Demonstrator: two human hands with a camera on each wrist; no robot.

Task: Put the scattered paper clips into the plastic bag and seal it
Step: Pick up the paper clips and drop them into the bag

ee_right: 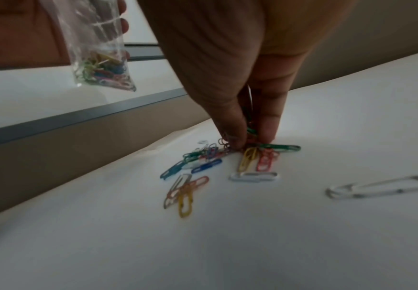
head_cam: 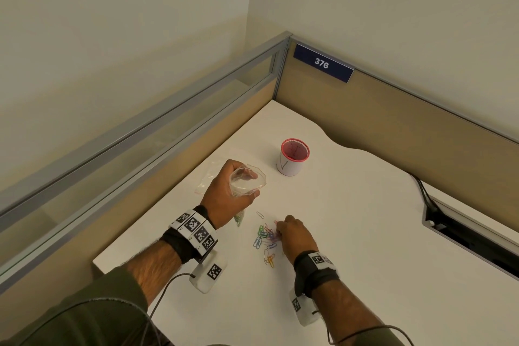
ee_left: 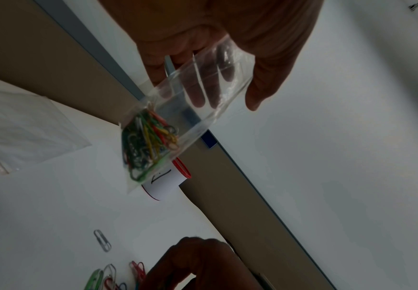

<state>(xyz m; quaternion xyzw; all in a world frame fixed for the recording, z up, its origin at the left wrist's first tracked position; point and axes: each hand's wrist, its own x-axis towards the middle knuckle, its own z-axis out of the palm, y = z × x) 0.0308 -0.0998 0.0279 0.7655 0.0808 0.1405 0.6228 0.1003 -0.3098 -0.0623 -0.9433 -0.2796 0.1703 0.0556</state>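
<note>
My left hand (head_cam: 229, 194) holds a small clear plastic bag (head_cam: 247, 181) above the table, its mouth spread wide by the fingers. Several coloured clips (ee_left: 150, 141) lie bunched in the bag's bottom corner (ee_right: 103, 72). A loose pile of coloured paper clips (head_cam: 265, 239) lies on the white table (head_cam: 351, 219) just below the bag. My right hand (head_cam: 293, 233) is down on that pile, thumb and fingers (ee_right: 233, 127) pinching a few paper clips (ee_right: 249, 125). One white clip (head_cam: 260, 215) lies apart from the pile (ee_right: 379, 187).
A second clear bag (head_cam: 206, 180) lies flat on the table behind my left hand. A white cup with a red rim (head_cam: 293, 156) stands further back. Partition walls (head_cam: 393, 121) close the far sides; a cable slot (head_cam: 471, 233) opens at the right.
</note>
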